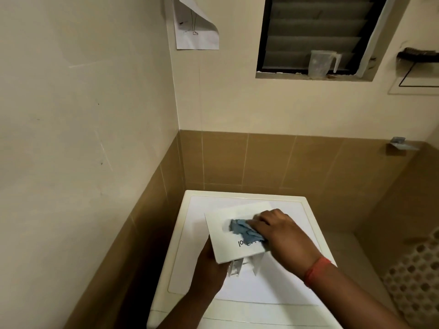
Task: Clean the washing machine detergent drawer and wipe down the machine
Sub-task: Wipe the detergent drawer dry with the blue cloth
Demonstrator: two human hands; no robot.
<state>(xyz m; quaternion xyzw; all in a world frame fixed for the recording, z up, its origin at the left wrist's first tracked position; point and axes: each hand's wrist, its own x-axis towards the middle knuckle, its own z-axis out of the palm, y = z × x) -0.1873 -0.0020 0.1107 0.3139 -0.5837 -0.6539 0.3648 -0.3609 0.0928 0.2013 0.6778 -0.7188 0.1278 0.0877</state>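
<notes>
Detergent drawer (234, 236), pulled free of the washing machine (237, 293), is held above the lid with its white front panel turned up. The left hand (211, 264) grips it from beneath at the near left corner, fingers curled under the panel and mostly hidden. The right hand (280, 231) presses a crumpled blue cloth (244, 230) onto the panel, its fingers bent over the cloth and clamping it against the plastic, just beyond the upside-down printed logo.

To do this wipe well, I would keep the left grip firm so the drawer does not tip under the pressure, work the cloth in overlapping strokes out from the fingers to every edge, then turn the drawer to reach the compartments.

Those compartments hang below the panel, nearer the person than the right fingers; only white ribs show, and whether any residue sits inside cannot be told. A clear plastic jug (322, 62) stands on the window ledge, far beyond both hands, and looks empty.
</notes>
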